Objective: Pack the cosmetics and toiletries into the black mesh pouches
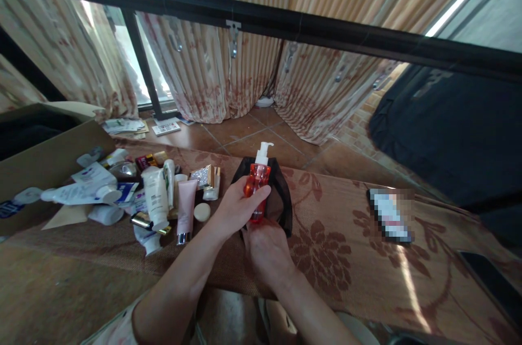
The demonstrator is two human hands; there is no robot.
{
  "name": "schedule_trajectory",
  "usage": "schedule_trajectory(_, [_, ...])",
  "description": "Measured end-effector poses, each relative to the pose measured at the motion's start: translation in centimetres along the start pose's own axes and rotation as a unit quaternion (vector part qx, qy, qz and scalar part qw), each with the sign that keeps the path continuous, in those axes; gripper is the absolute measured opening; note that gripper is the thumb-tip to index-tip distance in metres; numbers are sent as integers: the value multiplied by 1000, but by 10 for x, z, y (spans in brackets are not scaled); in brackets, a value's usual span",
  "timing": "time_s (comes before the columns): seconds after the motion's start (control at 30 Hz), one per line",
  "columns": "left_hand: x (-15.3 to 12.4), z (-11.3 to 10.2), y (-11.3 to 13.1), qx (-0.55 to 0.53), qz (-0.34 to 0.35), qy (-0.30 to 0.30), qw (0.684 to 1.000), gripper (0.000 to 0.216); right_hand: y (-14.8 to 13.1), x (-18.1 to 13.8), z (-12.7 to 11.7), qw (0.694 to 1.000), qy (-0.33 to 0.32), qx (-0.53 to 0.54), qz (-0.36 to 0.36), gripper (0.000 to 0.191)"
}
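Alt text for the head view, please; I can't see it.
The left hand holds a red pump bottle in front of a dark pouch, the right hand at the bottle's base. Left of them, tubes lie piled on a patterned cloth beside a cardboard box.

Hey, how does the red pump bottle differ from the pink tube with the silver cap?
The red pump bottle is vivid red, while the pink tube is pale. The bottle has a white pump head; the tube ends in a silver cap. The bottle is in the left hand, pump up; the tube lies on the patterned cloth, cap toward the person. Both have tops unlike their bodies in colour.
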State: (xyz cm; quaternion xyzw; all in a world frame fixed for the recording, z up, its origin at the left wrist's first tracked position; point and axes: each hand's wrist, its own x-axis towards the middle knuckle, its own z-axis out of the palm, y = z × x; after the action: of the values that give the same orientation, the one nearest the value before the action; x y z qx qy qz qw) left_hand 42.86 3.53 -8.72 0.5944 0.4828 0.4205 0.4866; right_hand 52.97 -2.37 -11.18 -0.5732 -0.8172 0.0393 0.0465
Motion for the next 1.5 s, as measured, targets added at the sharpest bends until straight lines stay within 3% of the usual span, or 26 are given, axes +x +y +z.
schedule_trajectory(0.63, [0,2,-1,-22,-21,1,1000,37,-1,0,-2,1000,5,4,5,22])
schedule_trajectory(1.5, [2,1,-4,-2,2,12,1000,36,-1,0,-2,1000,-1,8,8,22])
